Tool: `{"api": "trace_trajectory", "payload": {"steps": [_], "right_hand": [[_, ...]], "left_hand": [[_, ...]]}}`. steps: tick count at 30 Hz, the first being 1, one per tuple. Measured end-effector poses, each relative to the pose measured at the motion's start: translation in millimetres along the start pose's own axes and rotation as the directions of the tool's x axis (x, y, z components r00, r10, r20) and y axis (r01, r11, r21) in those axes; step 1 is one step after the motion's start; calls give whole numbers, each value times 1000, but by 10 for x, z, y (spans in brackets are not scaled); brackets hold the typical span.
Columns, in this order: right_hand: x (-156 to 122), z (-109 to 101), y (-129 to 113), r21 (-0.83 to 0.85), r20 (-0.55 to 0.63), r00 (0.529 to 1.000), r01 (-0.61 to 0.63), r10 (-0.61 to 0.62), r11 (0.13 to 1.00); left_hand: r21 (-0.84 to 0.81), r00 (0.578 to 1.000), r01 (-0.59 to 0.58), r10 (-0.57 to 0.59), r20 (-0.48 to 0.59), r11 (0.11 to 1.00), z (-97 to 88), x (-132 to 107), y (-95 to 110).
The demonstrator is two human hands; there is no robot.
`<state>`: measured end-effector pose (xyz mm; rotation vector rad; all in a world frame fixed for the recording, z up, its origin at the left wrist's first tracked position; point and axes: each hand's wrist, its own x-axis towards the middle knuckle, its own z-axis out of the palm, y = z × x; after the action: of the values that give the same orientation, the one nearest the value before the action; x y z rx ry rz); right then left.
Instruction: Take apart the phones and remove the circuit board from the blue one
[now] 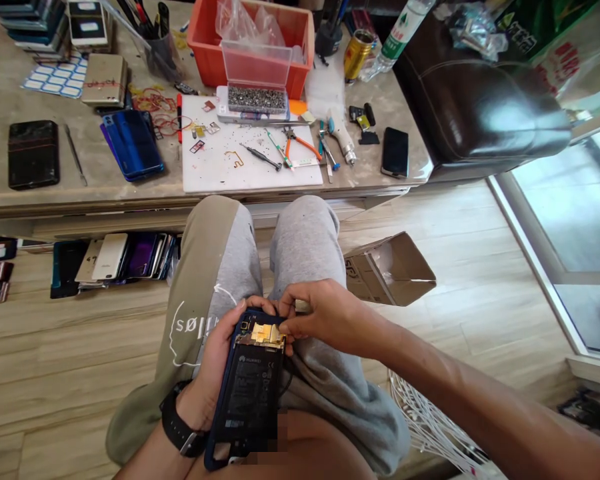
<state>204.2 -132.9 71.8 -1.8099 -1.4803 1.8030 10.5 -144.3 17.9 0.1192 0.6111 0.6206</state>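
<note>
The opened phone is held above the person's lap, back side up and slanted, its upper end pointing toward the surface. The black battery, marked HUAWEI, is exposed; above it, near the top end, sits a gold-coloured sheet.

Left hand: the grip is closed around the phone, the thumb along the left edge and fingers showing at the top end. A dark watch is worn on this wrist.

Right hand: thumb and index finger are at the phone's upper right corner, beside the gold-coloured sheet. Whether this grip pinches a part or only touches it cannot be told.

On the surface, a white mat lies directly ahead, bearing a screwdriver and orange-handled pliers. At its far edge, a clear box with raised lid contains many small metal pieces; an orange bin stands behind it. A blue phone lies left of the mat, a black phone to the right. A cardboard box rests open on the floor.
</note>
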Motion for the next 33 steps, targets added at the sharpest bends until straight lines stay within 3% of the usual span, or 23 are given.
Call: {"api": "trace_trajectory", "payload": {"steps": [4,7,13,21,33], "right_hand": [[-57,71,-7,-77,-99,995,-10,3,997],[-65,101,16,-12,-108,994,-17,15,1000],[-25,47,27,231,43,997,-73,64,970],[72,-24,76,372,167,985,-91,30,924],[73,-48,92,444,189,982,-89,3,892]], "left_hand": [[11,999,-45,45,-21,999,29,2,0],[-1,1000,-18,18,-2,1000,-31,-9,-28],[-41,999,-24,25,43,999,-89,19,-90],[-44,998,-57,58,32,997,-31,23,-85],[-71,1000,-19,19,-9,997,-28,51,-67]]}}
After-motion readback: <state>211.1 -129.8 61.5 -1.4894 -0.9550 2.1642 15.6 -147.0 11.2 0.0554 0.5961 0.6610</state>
